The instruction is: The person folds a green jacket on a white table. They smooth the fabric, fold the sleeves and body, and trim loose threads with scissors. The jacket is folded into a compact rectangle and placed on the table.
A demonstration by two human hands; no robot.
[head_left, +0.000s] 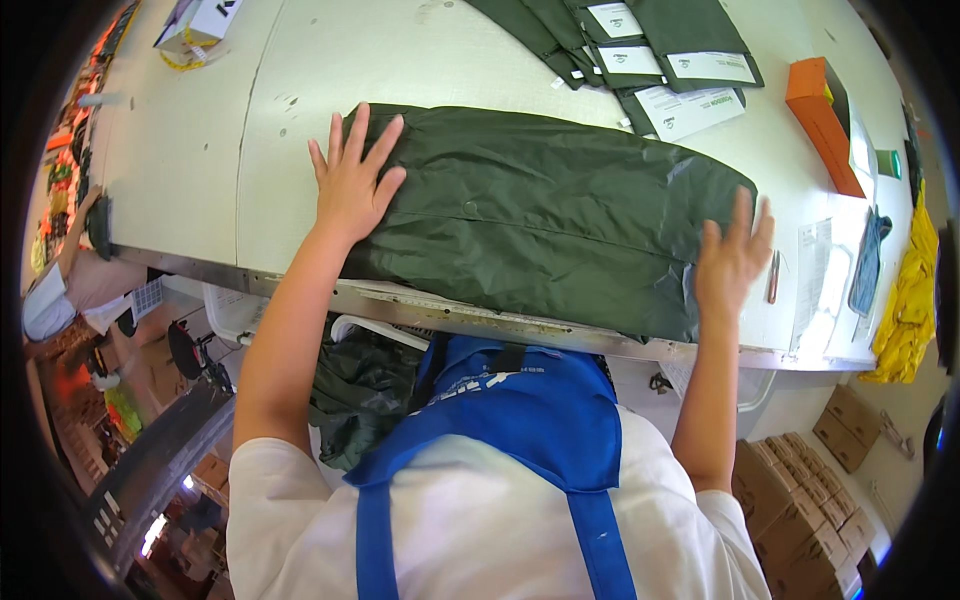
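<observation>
A dark green piece of fabric (540, 215), folded into a long wrinkled rectangle, lies across the near part of the table with a round snap on it. My left hand (355, 175) rests on its left end with the fingers spread. At the opposite end, my right hand (732, 255) is over the edge of the fabric, slightly blurred, its fingers stretched out. Neither hand grips anything.
Beyond the fabric are several dark green pouches (690, 45) with white labels. An orange box (828, 125), a small tool (774, 277) and a yellow garment (908, 300) are on the right. A white box (205, 22) stands far left. More green fabric (360, 395) hangs below the table edge.
</observation>
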